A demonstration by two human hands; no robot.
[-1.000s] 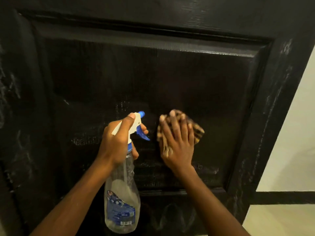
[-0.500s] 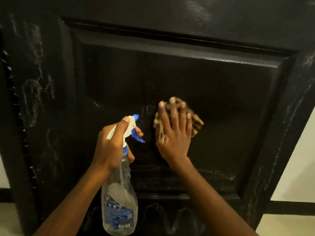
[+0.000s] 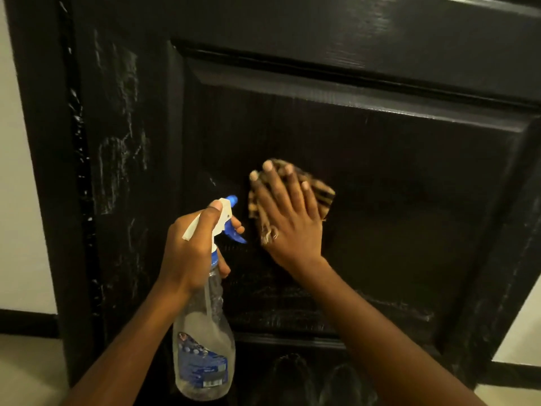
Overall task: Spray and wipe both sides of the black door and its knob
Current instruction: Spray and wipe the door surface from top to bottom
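Tan cloth slid leftward on door under flat right fingers; left fingers clutch bottle.

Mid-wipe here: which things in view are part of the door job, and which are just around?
Job: door; spray bottle, gripped by the left hand; cloth, pressed flat to the door by the right hand.
Just around: wall; skirting; floor.

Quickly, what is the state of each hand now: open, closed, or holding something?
Left hand: closed, grips the spray bottle at its neck.
Right hand: open, straight fingers press the checked cloth flat on the black door.
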